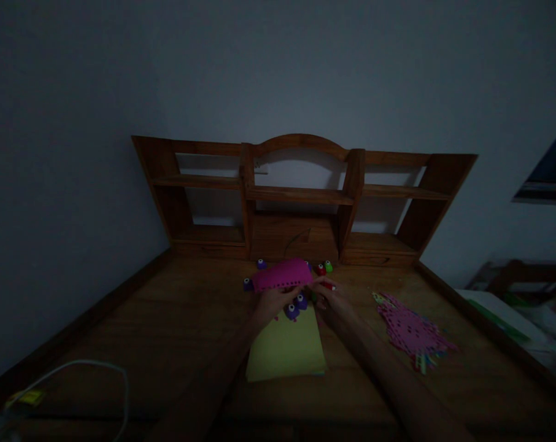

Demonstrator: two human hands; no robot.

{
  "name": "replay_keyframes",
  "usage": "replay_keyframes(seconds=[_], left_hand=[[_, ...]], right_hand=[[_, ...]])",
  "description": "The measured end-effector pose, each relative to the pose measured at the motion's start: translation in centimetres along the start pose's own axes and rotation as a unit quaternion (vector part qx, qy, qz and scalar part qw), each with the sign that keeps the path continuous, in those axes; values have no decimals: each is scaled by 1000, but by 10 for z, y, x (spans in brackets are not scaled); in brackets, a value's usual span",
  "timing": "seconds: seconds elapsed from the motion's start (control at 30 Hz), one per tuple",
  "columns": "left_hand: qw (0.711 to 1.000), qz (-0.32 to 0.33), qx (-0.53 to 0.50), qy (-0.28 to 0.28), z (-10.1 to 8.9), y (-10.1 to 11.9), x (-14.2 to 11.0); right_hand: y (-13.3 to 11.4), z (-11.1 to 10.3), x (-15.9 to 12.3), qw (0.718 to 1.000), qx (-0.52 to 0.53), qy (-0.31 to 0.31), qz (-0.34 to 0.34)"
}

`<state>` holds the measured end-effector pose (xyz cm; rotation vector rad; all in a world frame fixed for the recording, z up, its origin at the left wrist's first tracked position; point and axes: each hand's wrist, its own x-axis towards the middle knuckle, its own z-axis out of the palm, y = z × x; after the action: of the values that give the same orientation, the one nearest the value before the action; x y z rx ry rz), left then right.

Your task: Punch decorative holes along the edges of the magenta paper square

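Note:
A pink sheet of paper (285, 274), with a row of small holes along its near edge, is held up and curved over the desk. My left hand (272, 304) is closed on its near edge. At its right corner my right hand (332, 299) is closed, with fingertips against the sheet. A green bit (313, 297) shows by the right fingers, too dark to make out fully. A red craft punch (329, 286) shows just behind that hand. Two purple craft punches (292, 311) stand between my hands on a stack of yellow paper (287, 351), near small pink scraps.
More small punches stand behind the sheet, including a purple one (261, 264), a red one (321, 269) and a green one (328, 266). A pile of pink punched strips (413, 331) lies to the right. A wooden shelf (301, 195) backs the desk; a white cable (91, 362) loops at left.

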<state>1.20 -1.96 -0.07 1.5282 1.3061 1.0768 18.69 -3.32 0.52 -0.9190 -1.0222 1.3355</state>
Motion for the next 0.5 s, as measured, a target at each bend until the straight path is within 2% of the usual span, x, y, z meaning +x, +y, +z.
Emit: replay_keyframes(seconds=[0.17,0.37,0.5], left_hand=[[998,39,-40,-11,2,2,4],[999,53,-11,3,-2,16,-4],[997,59,8,48,-5,16,-2]], right_hand=[[5,-2,2,1000,10,-1,-3],[0,0,0,1000,22,5,-6],[-5,0,-1,999,33,2,-7]])
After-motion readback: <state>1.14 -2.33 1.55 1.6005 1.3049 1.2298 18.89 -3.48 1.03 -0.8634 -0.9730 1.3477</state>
